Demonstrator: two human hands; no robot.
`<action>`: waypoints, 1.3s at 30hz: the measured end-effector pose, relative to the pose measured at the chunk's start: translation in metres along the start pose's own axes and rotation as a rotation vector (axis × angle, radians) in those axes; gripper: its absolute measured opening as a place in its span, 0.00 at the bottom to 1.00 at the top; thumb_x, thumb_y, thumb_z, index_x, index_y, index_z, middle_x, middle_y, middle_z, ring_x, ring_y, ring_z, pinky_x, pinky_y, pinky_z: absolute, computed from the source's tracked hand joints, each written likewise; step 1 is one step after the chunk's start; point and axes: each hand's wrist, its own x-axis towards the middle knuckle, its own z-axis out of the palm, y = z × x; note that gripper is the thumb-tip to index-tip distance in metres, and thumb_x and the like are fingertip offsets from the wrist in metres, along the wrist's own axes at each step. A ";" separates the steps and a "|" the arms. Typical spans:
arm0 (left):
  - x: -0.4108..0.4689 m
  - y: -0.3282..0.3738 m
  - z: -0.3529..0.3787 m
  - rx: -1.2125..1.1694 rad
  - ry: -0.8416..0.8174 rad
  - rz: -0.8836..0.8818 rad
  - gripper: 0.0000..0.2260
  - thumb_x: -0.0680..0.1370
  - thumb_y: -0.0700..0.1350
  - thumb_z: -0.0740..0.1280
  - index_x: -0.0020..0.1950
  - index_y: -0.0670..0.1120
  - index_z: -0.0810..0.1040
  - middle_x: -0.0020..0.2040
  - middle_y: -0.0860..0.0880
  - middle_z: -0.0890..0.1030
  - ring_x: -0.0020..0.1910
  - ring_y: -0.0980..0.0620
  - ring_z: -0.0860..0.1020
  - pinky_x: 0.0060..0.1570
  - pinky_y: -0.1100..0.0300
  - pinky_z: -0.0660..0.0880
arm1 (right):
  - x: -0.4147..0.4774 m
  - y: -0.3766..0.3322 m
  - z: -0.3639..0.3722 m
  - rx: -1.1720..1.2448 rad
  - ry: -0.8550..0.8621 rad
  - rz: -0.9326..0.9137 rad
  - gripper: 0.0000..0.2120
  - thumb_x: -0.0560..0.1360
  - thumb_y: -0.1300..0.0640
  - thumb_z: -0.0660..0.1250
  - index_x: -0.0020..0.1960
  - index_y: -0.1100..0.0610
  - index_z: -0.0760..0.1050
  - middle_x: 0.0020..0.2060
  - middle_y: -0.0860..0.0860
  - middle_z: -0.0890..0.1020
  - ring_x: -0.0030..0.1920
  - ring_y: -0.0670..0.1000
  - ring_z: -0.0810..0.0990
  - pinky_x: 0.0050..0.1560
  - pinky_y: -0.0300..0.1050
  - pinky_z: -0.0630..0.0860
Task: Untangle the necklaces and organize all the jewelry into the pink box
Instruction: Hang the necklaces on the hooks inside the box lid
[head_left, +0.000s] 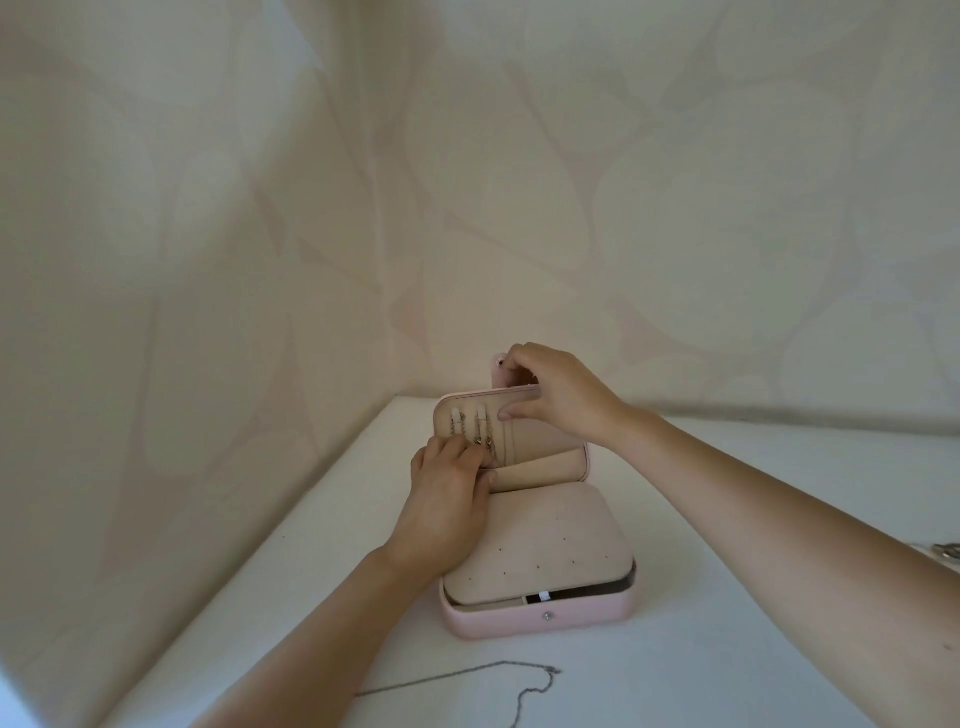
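Observation:
The pink jewelry box (540, 618) stands open on the white table, its beige earring panel (550, 545) lying over the base. The raised lid (540, 441) carries necklace chains (480, 434) hung on small hooks. My right hand (556, 397) grips the lid's top edge, thumb on the inner face. Fingers of my left hand (449, 493) are curled at the lower ends of the hanging chains, pinching at the pocket edge. A thin silver necklace (514, 675) lies loose on the table in front of the box.
The white table (260, 597) sits in a corner between patterned beige walls. Its left edge runs diagonally toward the near left. A small metal item (948, 551) shows at the far right edge of the view.

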 end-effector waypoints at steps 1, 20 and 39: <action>0.000 0.000 0.000 -0.006 -0.001 0.002 0.06 0.78 0.41 0.62 0.51 0.44 0.78 0.48 0.50 0.76 0.52 0.50 0.68 0.54 0.61 0.59 | -0.001 0.000 0.000 0.016 0.010 0.024 0.15 0.66 0.58 0.77 0.45 0.56 0.72 0.40 0.45 0.76 0.43 0.49 0.75 0.48 0.44 0.71; 0.000 0.011 0.002 -0.046 -0.075 0.073 0.11 0.76 0.45 0.59 0.48 0.43 0.80 0.45 0.48 0.79 0.48 0.50 0.67 0.53 0.57 0.61 | -0.026 -0.001 -0.013 0.059 0.115 0.328 0.13 0.66 0.56 0.77 0.47 0.58 0.79 0.37 0.49 0.76 0.37 0.47 0.73 0.39 0.39 0.70; 0.002 0.052 0.010 0.033 -0.171 0.012 0.14 0.75 0.46 0.58 0.48 0.40 0.80 0.46 0.40 0.79 0.48 0.39 0.71 0.49 0.48 0.70 | -0.292 -0.020 -0.043 -0.452 -0.254 0.937 0.37 0.79 0.37 0.43 0.77 0.61 0.41 0.77 0.57 0.43 0.77 0.54 0.42 0.75 0.50 0.42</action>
